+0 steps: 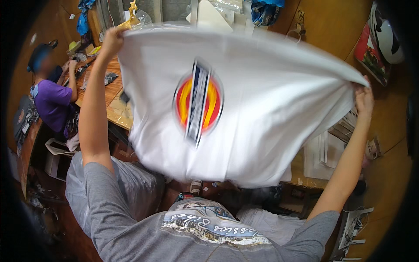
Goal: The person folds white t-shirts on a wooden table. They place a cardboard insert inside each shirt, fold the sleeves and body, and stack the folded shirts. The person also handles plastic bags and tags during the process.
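Note:
A white T-shirt (257,96) is spread in the air in front of me, blurred by motion. It carries a round red and yellow print crossed by a dark slanted band. Its neck and sleeves cannot be made out. At the upper left, my left hand (114,40) is closed on one corner of the fabric, arm raised. My right hand (363,99) grips the opposite corner, somewhat lower, at the right. Between the hands the cloth sags, its lower edge hanging loose above my lap and hiding much of the table behind it.
A wooden table (114,94) runs behind the shirt. At the left, a person in purple (52,102) works at it with both hands. A clear plastic bag (139,187) stands by my left side. White sheets (321,153) lie at the right; a helmet (386,35) hangs on the wall.

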The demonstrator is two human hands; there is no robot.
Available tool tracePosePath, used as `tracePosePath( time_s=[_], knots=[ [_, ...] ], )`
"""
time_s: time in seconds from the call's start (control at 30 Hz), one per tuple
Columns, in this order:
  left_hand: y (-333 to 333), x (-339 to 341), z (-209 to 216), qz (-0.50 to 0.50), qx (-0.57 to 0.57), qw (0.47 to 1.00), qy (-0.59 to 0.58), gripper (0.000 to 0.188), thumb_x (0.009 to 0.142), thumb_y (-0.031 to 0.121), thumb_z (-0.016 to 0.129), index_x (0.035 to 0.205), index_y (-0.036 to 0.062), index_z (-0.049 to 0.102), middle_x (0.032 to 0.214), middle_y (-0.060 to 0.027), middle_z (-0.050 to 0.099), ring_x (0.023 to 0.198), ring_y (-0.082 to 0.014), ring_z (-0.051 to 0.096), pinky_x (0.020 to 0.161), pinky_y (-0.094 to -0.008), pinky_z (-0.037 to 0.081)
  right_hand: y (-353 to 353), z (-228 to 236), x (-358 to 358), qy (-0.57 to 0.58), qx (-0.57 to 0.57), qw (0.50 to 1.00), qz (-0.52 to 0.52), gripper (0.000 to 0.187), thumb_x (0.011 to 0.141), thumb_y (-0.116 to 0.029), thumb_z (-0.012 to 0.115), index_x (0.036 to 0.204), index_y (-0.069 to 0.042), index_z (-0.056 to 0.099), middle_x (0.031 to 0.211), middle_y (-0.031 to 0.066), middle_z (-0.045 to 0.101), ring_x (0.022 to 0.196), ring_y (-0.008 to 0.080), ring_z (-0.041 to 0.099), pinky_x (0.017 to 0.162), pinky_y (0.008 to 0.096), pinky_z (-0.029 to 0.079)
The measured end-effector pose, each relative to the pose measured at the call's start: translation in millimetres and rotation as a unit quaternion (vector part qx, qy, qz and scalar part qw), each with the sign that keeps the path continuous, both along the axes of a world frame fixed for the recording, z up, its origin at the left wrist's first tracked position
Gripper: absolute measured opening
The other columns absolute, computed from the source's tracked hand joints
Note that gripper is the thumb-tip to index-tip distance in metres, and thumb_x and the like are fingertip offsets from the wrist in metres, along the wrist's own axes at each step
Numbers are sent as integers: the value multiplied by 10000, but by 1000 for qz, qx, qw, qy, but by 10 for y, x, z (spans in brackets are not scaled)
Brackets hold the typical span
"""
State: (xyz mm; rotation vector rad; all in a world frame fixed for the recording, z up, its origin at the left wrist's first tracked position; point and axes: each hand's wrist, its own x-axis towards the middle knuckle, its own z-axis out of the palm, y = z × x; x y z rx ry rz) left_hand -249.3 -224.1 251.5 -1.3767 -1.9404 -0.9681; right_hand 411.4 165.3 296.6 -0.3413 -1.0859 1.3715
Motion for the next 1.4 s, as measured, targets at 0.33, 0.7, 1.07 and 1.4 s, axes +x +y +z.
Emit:
tracePosePath(
  time_s=[0.33,0.7,1.07,1.4],
  knots=[
    [-64,-39,-12,-140,-13,990,15,386,599,-164,432,883,23,616,825,-102,631,770,-149,582,694,-243,440,-1105,199,1431,-20,119,971,-207,390,850,-184,437,1201,-21,392,1213,109,408,1102,211,397,959,349,303],
    [-545,714,-2229,-124,-375,916,-75,517,493,-145,444,910,105,618,974,-88,585,988,-269,496,876,-426,341,-2649,-2506,1696,-584,-204,707,-342,261,734,72,413,875,-78,572,1109,83,515,1029,191,465,847,298,374],
    [328,292,-2765,88,-328,910,-237,342,704,71,515,1046,60,533,1032,-133,553,896,-311,539,761,-317,426,-1954,-3276,-114,-752,92,612,-226,406,799,-138,490,1198,-138,417,1298,96,317,1195,287,283,950,466,225],
    [788,227,-2991,133,-390,890,-196,504,847,450,272,1288,206,298,1354,25,247,1257,-213,192,962,-564,93,-1771,-3420,-378,-841,17,473,-260,378,872,-300,361,1245,-238,363,1344,4,260,1239,259,210,947,547,151]
  ],
)
